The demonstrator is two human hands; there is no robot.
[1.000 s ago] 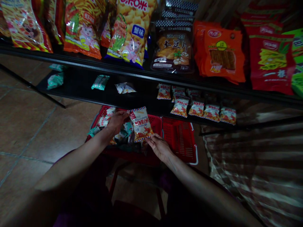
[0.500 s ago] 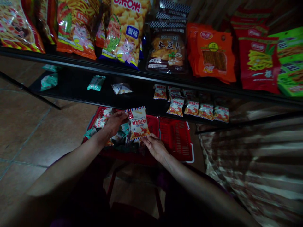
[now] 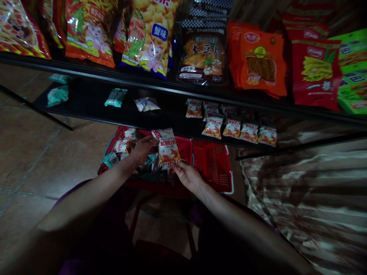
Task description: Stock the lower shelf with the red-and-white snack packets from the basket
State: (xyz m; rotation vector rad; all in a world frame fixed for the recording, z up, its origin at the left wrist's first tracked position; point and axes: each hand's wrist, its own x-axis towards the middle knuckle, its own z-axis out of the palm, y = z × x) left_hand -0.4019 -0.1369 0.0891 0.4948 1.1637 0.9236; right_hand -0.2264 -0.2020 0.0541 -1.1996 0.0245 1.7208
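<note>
Our left hand [image 3: 142,149] and right hand [image 3: 188,175] pinch one snack packet [image 3: 168,148], fingers nearly closed; basketed packets [image 3: 124,145] lie at nine o'clock, shelved packets [image 3: 232,128] at two.

A person's left hand [image 3: 142,150] and right hand [image 3: 187,176] hold a small white-and-orange snack packet [image 3: 166,148] by its edges above a red basket [image 3: 212,168] with more packets in it. Behind, a low black shelf [image 3: 94,103] bears small packets; large, colorful snack bags [image 3: 96,36] line the upper shelf [image 3: 120,76].
</note>
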